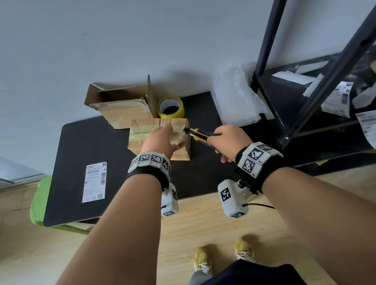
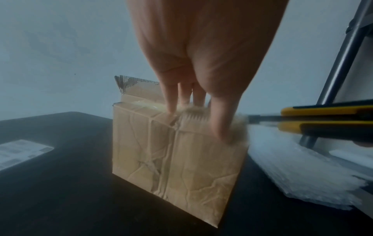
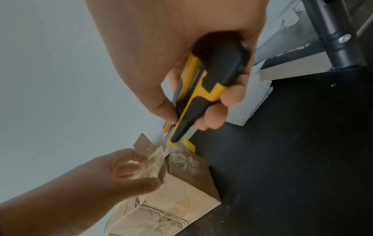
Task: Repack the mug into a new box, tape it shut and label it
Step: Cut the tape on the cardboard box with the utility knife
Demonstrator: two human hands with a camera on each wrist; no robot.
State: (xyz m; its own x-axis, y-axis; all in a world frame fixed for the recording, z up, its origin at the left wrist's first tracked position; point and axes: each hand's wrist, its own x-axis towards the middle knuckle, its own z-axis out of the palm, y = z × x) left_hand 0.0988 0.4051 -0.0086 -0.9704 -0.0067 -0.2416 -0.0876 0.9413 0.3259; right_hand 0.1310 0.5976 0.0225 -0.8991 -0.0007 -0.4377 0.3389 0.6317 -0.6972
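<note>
On the black table [image 1: 72, 154], close to the wall, a small taped cardboard box [image 1: 181, 151] is seen standing near the middle; its brown faces are creased and wrinkled, clear tape is run over its top and down its front, and the cardboard at its top right edge is torn and frayed. The mug itself is not shown. Behind it, an open cardboard box [image 1: 120, 107] is leaned against the wall with its flaps raised, and a sheet of bubble wrap [image 1: 236, 100] is laid to the right, beside a black metal rack [image 1: 314, 78]. A white shipping label [image 1: 95, 181] is laid flat on the table's left part; a barcode and a square code are printed on it, but its writing is too small to be read. A roll of yellow tape [image 1: 170, 107] is set just behind the taped box. The taped box is steadied from above by the left hand [image 1: 159, 140], fingers on its top and thumb against its front. A yellow-and-black utility knife [image 1: 199, 134] is gripped in the right hand [image 1: 229, 140], with its tip at the torn top edge.
</note>
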